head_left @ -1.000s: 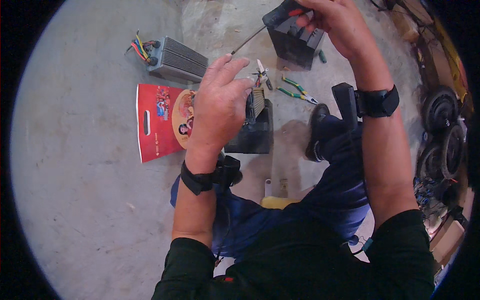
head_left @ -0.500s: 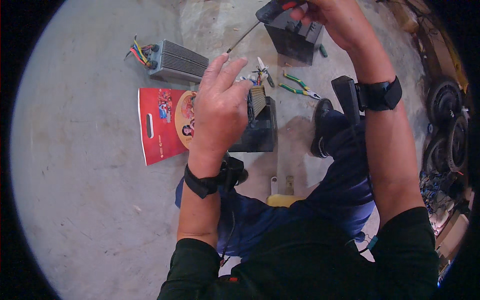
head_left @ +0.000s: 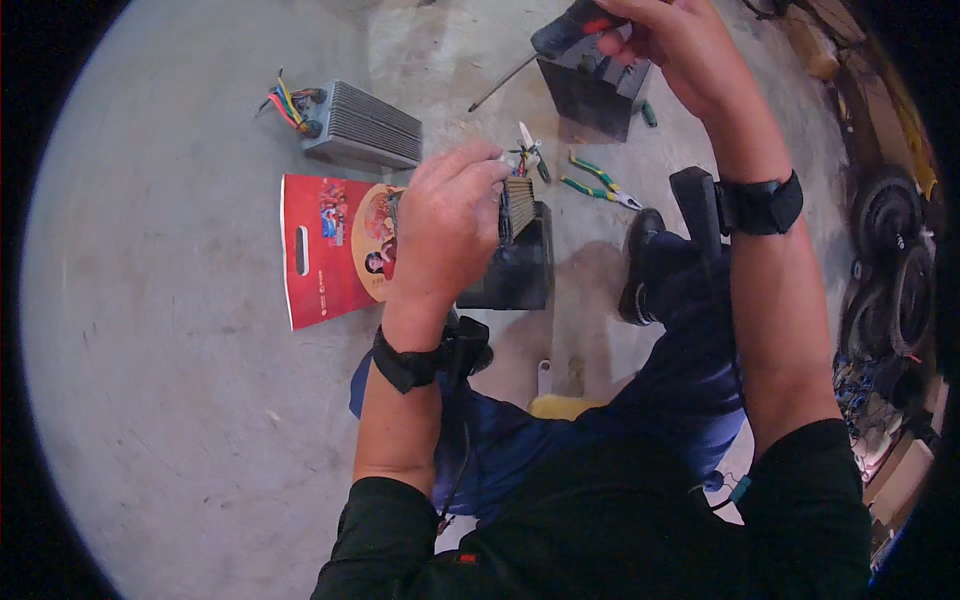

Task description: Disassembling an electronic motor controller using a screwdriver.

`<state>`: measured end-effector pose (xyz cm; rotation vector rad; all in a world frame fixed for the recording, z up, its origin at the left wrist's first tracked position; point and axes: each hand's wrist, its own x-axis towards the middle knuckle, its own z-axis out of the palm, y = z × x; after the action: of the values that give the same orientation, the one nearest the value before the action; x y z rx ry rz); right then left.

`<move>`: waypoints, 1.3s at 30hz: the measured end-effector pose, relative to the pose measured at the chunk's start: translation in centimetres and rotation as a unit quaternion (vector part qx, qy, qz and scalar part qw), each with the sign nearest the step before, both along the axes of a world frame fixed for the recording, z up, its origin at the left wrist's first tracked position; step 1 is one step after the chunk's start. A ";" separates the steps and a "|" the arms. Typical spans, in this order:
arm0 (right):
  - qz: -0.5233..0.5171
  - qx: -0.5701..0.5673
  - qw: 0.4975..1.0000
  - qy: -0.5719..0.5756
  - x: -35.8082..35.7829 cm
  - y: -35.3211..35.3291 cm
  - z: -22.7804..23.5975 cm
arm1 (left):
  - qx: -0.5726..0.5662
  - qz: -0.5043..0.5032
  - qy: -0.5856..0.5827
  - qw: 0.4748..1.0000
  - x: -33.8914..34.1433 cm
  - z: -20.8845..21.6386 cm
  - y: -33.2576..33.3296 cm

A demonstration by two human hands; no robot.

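My right hand (head_left: 672, 48) is closed around the black and red handle of a screwdriver (head_left: 505, 82). The screwdriver's bare shaft slants down to the left, its tip in the air above my left hand (head_left: 450, 215). The left fingers are bent and drawn together beside a finned metal block (head_left: 517, 207), covering part of it; what they hold, if anything, is hidden. That block rests on a black box-shaped battery (head_left: 520, 270). Coloured wires (head_left: 522, 160) stick out at the block's far end.
A second finned controller (head_left: 365, 125) with coloured leads lies at the far left, above a red bag (head_left: 320, 250). Green-handled pliers (head_left: 598, 182) lie right of the block. Another black battery (head_left: 588, 98) stands beyond. Black wheels (head_left: 888, 210) and cables line the right edge.
My left fingers have drawn back from the screwdriver tip and curled in. The screwdriver and right hand have moved slightly right and down, leaving the tip apart from the left hand.
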<state>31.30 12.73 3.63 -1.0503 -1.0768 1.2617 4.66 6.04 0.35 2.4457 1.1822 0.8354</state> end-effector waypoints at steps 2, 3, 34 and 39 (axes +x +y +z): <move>-0.004 -0.003 1.000 -0.008 0.1 -0.1 0.3 | 0.009 0.015 0.021 1.000 0.1 0.4 0.0; -0.012 -0.008 1.000 -0.015 0.0 -0.3 0.5 | 0.015 0.028 0.045 0.998 0.0 0.5 -0.1; 0.021 0.174 0.958 -0.229 -3.0 -6.1 6.7 | 0.003 0.057 -0.012 0.998 -0.9 -1.3 0.1; 0.029 0.171 0.957 -0.232 -3.2 -6.0 6.9 | 0.000 0.053 -0.012 0.999 -1.0 -1.2 0.1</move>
<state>28.12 6.74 10.49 -1.0740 -1.6285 0.8437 3.69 6.16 -0.86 2.3830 1.3134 0.8926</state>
